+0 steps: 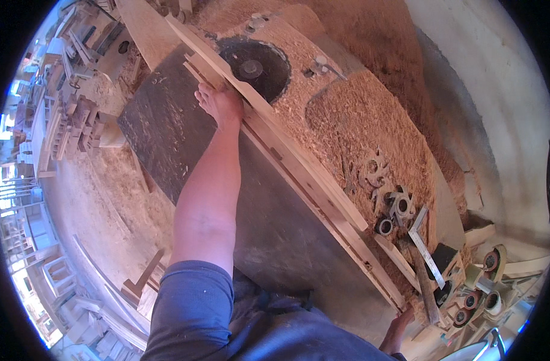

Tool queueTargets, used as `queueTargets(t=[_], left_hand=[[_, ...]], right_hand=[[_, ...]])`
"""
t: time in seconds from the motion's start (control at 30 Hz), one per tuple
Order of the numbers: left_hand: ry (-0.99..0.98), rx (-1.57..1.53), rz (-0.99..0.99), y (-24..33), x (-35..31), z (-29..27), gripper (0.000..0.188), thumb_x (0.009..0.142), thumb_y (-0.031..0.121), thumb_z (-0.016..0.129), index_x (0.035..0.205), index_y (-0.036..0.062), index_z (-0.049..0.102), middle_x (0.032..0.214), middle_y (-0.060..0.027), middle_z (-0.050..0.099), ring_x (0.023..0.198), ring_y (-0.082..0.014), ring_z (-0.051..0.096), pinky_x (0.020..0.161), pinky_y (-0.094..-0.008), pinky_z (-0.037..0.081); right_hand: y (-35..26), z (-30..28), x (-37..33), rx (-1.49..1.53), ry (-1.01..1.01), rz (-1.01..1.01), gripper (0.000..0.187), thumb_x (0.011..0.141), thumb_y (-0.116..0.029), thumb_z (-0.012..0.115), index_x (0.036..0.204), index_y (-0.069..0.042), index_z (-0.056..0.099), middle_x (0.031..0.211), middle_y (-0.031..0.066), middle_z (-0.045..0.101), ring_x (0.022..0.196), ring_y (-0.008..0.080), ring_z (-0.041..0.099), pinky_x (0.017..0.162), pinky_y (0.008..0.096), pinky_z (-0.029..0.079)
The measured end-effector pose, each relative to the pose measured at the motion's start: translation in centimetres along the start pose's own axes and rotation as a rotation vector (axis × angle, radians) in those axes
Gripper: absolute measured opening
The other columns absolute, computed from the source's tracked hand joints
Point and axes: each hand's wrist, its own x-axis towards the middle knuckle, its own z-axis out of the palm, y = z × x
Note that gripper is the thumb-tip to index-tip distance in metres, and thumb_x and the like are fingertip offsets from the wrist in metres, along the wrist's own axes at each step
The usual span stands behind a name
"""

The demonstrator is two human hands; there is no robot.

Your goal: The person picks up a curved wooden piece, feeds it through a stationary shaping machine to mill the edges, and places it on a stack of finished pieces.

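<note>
A long, narrow wooden strip (pixel 314 201) with small slots lies diagonally over the dark machine table (pixel 281 240). It runs beside a taller pale wooden board (pixel 299 162). Near the strip's far end, my left hand (pixel 222 105) is closed, its fingers curled against the wood. At the near end, my right hand (pixel 401 320) is closed on the strip's tip; most of its fingers are hidden. Past the board, close to my left hand, a dark round plate with a central hub (pixel 251 69) is set into the table.
Shavings (pixel 371 114) cover the table behind the board. Toothed cutter heads (pixel 401 206), a metal square (pixel 425 246) and several wheels (pixel 494 259) lie at the right. Stacked wood pieces (pixel 76 129) stand at the left. A pale wall (pixel 497 78) rises at the far right.
</note>
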Motion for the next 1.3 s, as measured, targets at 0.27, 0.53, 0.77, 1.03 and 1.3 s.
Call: queueTargets(t=[0.27,0.53,0.77,1.03,1.3], left_hand=[[0.068,-0.094,-0.149,-1.2,-0.4,-0.2,0.064,0.096,0.022,0.053,0.147,-0.0075,0.027,0.153,-0.0263,0.033,0.147,-0.0384,0.024,0.121,-0.0480,0.017],[-0.008,-0.157,-0.144,2.5,-15.7,-2.3,0.068,0.089,0.005,0.048,0.150,-0.0088,0.021,0.157,-0.0238,0.026,0.150,-0.0367,0.016,0.123,-0.0500,0.010],[0.004,-0.196,-0.137,3.9,-19.3,-2.7,0.073,0.088,0.007,0.050,0.151,-0.0103,0.016,0.158,-0.0261,0.022,0.150,-0.0393,0.013,0.123,-0.0509,0.008],[-0.069,-0.110,-0.125,3.1,-16.4,-2.5,0.069,0.095,0.015,0.047,0.150,-0.0109,0.015,0.157,-0.0290,0.022,0.150,-0.0409,0.013,0.121,-0.0524,0.010],[-0.021,-0.076,-0.109,2.2,-12.8,-1.5,0.063,0.098,0.016,0.045,0.149,-0.0087,0.019,0.155,-0.0299,0.025,0.148,-0.0422,0.017,0.120,-0.0541,0.014]], right_hand=[[-1.8,1.8,-1.1,-0.076,-0.203,-0.077,0.043,0.078,-0.034,0.073,0.111,-0.006,0.066,0.106,0.0077,0.066,0.082,0.0229,0.061,0.061,0.0364,0.043],[-3.8,3.7,-3.0,-0.077,-0.235,-0.152,0.044,0.078,-0.032,0.072,0.112,-0.004,0.066,0.104,0.0097,0.067,0.083,0.0246,0.062,0.062,0.0384,0.045],[-2.9,2.3,-3.2,-0.066,-0.282,-0.168,0.045,0.079,-0.030,0.072,0.113,-0.002,0.066,0.103,0.0116,0.068,0.083,0.0262,0.062,0.063,0.0402,0.046],[-2.7,1.2,-7.1,0.017,-0.313,-0.220,0.046,0.082,-0.027,0.069,0.117,0.002,0.067,0.103,0.0160,0.069,0.086,0.0301,0.065,0.067,0.0445,0.050],[-4.1,1.8,-10.1,-0.095,-0.385,-0.075,0.050,0.071,-0.024,0.071,0.115,-0.003,0.062,0.112,0.0088,0.066,0.099,0.0252,0.061,0.078,0.0401,0.043]])
